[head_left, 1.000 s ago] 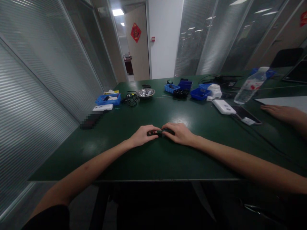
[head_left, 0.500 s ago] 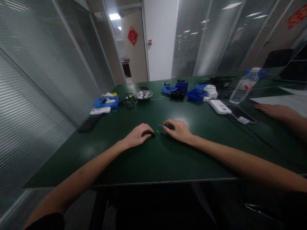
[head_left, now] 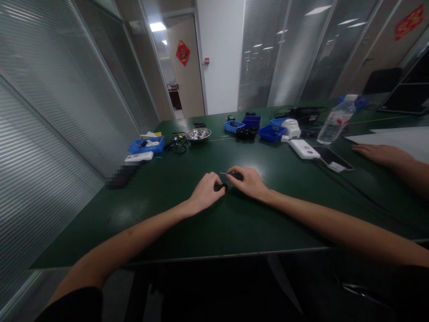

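My left hand is closed round a small black object just above the green table. Close on its right, my right hand grips a screwdriver-like tool with a dark handle. The tool's thin metal shaft points left, past the fingertips of my left hand. The two hands are near each other, with a narrow gap between them. What the black object is cannot be made out.
At the back stand a metal bowl, black cables and blue trays. To the left is another blue tray. On the right are a white power bank, a bottle and another person's hand.
My left hand has moved right with the black object, closer to my right hand. The small green item seen between the hands is now out of sight. The view has shifted slightly.
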Tool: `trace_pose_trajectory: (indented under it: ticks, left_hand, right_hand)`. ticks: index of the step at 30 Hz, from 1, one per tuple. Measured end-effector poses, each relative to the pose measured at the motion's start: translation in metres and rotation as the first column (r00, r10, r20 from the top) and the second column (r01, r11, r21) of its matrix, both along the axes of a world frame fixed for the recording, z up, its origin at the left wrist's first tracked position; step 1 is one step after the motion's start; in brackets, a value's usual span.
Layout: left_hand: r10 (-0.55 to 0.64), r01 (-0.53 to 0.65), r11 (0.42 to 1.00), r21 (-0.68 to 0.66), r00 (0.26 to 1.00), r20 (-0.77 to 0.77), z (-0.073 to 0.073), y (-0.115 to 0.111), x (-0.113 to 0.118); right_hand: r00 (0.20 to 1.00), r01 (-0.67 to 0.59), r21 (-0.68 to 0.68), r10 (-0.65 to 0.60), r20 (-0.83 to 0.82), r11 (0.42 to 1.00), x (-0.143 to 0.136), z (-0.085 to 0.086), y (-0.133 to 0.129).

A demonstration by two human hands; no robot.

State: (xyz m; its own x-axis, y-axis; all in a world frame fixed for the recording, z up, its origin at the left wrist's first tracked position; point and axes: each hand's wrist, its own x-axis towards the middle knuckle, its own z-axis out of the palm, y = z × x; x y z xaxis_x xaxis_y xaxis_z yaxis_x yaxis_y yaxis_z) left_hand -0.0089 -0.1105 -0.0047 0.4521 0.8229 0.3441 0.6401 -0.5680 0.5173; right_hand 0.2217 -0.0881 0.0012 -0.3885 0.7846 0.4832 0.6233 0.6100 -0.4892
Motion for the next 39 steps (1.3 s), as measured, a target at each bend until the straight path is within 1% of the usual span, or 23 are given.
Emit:
trace_pose_trajectory:
  ticks: [2, 4, 8, 11, 13, 16, 19, 21, 22, 25, 28, 30, 32, 37, 39]
  left_hand:
    - [0.045, -0.044, 0.999, 0.010, 0.999, -0.024, -0.003, 0.006, 0.000]
    - [0.065, -0.065, 0.998, 0.015, 0.997, -0.044, -0.004, 0.011, -0.007]
    - [0.043, -0.045, 0.999, -0.029, 0.997, -0.068, -0.002, 0.015, -0.040]
    - [0.018, -0.025, 0.997, -0.074, 0.995, -0.094, 0.003, 0.016, -0.072]
    - [0.038, -0.048, 0.997, -0.066, 0.990, -0.135, 0.006, 0.019, -0.095]
    - [0.158, -0.166, 0.986, -0.009, 0.955, -0.250, 0.010, 0.030, -0.135]
    - [0.312, -0.311, 0.948, 0.065, 0.875, -0.370, 0.013, 0.046, -0.177]
    - [0.393, -0.395, 0.915, 0.078, 0.832, -0.392, 0.014, 0.056, -0.203]
    - [0.414, -0.421, 0.904, 0.071, 0.822, -0.391, 0.015, 0.060, -0.216]
    - [0.438, -0.447, 0.893, 0.053, 0.836, -0.332, 0.014, 0.066, -0.244]
    - [0.498, -0.500, 0.864, 0.058, 0.834, -0.239, 0.012, 0.068, -0.259]
    - [0.546, -0.540, 0.837, 0.088, 0.814, -0.197, 0.012, 0.067, -0.262]
    - [0.554, -0.544, 0.832, 0.105, 0.813, -0.181, 0.012, 0.067, -0.264]
    - [0.447, -0.447, 0.893, 0.056, 0.861, -0.245, 0.013, 0.069, -0.273]
    - [0.418, -0.419, 0.906, 0.063, 0.857, -0.302, 0.012, 0.071, -0.279]
  right_hand:
    - [1.000, 0.001, 0.001, -0.001, 0.013, 1.000, 0.000, 0.000, 0.001]
    - [1.000, 0.000, 0.002, 0.000, 0.018, 1.000, 0.000, -0.001, 0.001]
    - [1.000, -0.014, 0.002, 0.014, 0.007, 1.000, 0.001, 0.001, -0.001]
    - [1.000, -0.019, -0.013, 0.020, 0.009, 1.000, 0.001, 0.003, -0.003]
    - [1.000, -0.028, -0.021, 0.028, 0.011, 0.999, 0.001, 0.004, -0.004]
    - [0.999, -0.039, -0.025, 0.040, 0.018, 0.999, 0.002, 0.006, -0.005]
    - [0.999, -0.042, -0.027, 0.043, 0.021, 0.999, 0.002, 0.007, -0.005]
    - [0.998, -0.051, -0.032, 0.052, 0.026, 0.998, 0.002, 0.007, -0.005]
    - [0.998, -0.056, -0.033, 0.057, 0.028, 0.998, 0.002, 0.008, -0.005]
    - [0.997, -0.071, -0.030, 0.072, 0.023, 0.997, 0.002, 0.008, -0.006]
    - [0.997, -0.077, -0.027, 0.078, 0.022, 0.997, 0.002, 0.008, -0.006]
    - [0.996, -0.079, -0.026, 0.080, 0.027, 0.997, 0.002, 0.007, -0.006]
    - [0.996, -0.082, -0.026, 0.083, 0.031, 0.996, 0.002, 0.007, -0.005]
    - [0.996, -0.083, -0.031, 0.084, 0.041, 0.996, 0.002, 0.006, -0.005]
    - [0.996, -0.084, -0.028, 0.085, 0.041, 0.996, 0.002, 0.006, -0.005]
